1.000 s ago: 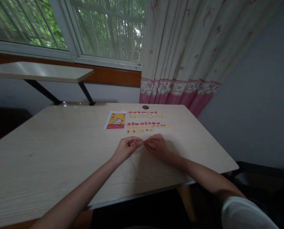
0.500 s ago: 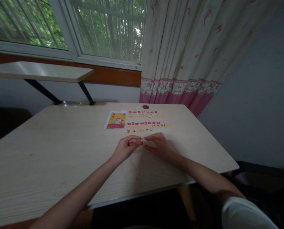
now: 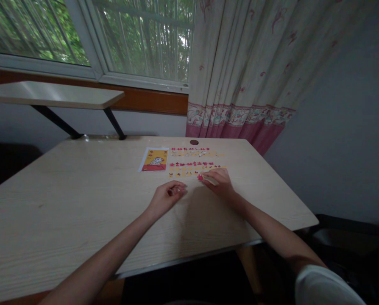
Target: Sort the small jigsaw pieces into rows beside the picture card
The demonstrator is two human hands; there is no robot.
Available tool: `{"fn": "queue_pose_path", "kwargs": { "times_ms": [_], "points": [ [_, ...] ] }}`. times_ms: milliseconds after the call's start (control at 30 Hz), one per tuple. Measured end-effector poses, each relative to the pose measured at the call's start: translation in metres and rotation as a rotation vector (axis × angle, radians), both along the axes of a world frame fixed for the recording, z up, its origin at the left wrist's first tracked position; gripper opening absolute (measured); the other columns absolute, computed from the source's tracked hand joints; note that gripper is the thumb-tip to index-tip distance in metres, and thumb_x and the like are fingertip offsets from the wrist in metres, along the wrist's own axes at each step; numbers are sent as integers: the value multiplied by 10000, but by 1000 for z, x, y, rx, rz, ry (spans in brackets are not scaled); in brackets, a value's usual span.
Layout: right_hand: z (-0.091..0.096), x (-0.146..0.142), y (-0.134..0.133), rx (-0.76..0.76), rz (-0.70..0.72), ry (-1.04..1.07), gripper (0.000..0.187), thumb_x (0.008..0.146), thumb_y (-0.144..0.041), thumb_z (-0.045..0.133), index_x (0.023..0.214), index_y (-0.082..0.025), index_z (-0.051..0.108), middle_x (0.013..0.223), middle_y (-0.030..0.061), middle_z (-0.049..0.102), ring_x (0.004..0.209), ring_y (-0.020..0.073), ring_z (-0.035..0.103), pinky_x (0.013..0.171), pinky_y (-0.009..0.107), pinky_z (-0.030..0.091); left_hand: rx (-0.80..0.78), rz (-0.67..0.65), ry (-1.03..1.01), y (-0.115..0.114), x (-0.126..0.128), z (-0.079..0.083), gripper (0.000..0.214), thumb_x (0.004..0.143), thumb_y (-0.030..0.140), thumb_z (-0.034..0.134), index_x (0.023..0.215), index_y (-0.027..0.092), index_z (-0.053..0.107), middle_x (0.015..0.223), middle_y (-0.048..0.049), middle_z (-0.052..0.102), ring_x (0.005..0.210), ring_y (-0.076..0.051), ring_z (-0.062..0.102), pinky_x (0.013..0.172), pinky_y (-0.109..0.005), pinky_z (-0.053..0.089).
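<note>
My right hand (image 3: pixel 219 181) reaches forward over the pale wooden table (image 3: pixel 81 203) and pinches a small red puzzle piece (image 3: pixel 200 177) at its fingertips, just below the rows of small red and yellow puzzle pieces (image 3: pixel 194 167). My left hand (image 3: pixel 167 196) rests on the table a little behind, fingers curled; what they hold, if anything, is hidden. A yellow and red picture card (image 3: pixel 154 159) with a white animal lies left of the rows.
A round cable hole (image 3: pixel 194 142) sits at the table's far edge. A second table top (image 3: pixel 49 95) on black legs stands at the left under the window. A flowered curtain (image 3: pixel 240 72) hangs behind. The table's right corner (image 3: pixel 313 220) is close to my right arm.
My hands were together in front of me around a small piece. My right hand has moved forward and right with the red piece toward the rows; my left hand stayed.
</note>
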State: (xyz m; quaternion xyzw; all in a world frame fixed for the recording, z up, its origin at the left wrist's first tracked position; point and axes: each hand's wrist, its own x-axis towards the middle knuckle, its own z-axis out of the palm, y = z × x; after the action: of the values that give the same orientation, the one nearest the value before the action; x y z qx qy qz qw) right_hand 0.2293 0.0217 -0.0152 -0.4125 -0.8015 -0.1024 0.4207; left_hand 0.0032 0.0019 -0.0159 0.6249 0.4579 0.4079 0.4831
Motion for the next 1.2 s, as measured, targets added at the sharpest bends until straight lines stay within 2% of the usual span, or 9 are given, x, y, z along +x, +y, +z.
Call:
{"fn": "queue_pose_path", "kwargs": {
  "times_ms": [100,300,433,533,600,700,800,933,1200],
  "points": [
    [1,12,8,12,-23,21,157,785,-368,610,863,-234,637,824,21,684,762,140,595,767,306,367,54,34,96,-1,-2,2,234,680,315,623,835,142,660,637,-11,617,512,-87,484,479,-195,363],
    [-3,17,11,-31,18,-8,166,783,-349,615,902,-235,638,854,25,681,791,144,593,786,310,367,124,27,141,-3,-2,4,180,680,322,617,748,163,670,590,-4,593,482,-89,443,449,-197,331],
    [3,26,17,-86,-6,-1,196,786,-361,604,909,-218,657,852,47,671,797,155,585,795,317,364,213,16,180,-3,-3,2,144,700,310,608,710,179,666,574,4,574,503,-96,443,457,-196,332],
    [9,45,35,-198,-35,74,250,776,-385,601,922,-193,665,827,60,662,771,160,569,768,309,382,259,-9,232,-2,-4,1,130,710,295,601,708,181,664,599,-1,587,525,-102,456,477,-203,342],
    [8,61,52,-317,-77,186,308,760,-414,597,935,-169,665,797,62,653,708,149,548,695,284,403,276,-26,251,-1,-4,0,128,720,290,593,708,180,658,612,-3,591,533,-104,460,490,-208,346],
    [-2,86,79,-562,-101,298,416,721,-457,602,963,-122,654,768,68,651,626,131,514,594,253,401,288,-48,270,-1,-5,-1,130,733,289,585,712,180,652,621,-2,591,541,-105,462,504,-210,348],
    [-14,104,98,-715,-92,258,435,673,-464,630,900,-95,671,783,79,657,609,123,502,578,245,394,295,-55,278,-1,-5,-2,130,740,283,580,710,178,650,626,-4,588,542,-103,457,504,-208,344],
    [-21,111,109,-769,-112,228,413,665,-458,624,884,-113,682,765,65,662,614,128,513,586,246,397,308,-50,273,-2,-4,1,124,733,275,585,694,178,650,615,-3,579,534,-100,443,498,-207,338],
    [-21,103,114,-807,-71,169,334,657,-405,634,861,-151,706,780,56,679,707,162,569,647,260,423,312,-61,289,-2,-5,1,124,740,274,575,702,182,648,645,-5,591,528,-96,441,503,-209,340]
  ]
}}
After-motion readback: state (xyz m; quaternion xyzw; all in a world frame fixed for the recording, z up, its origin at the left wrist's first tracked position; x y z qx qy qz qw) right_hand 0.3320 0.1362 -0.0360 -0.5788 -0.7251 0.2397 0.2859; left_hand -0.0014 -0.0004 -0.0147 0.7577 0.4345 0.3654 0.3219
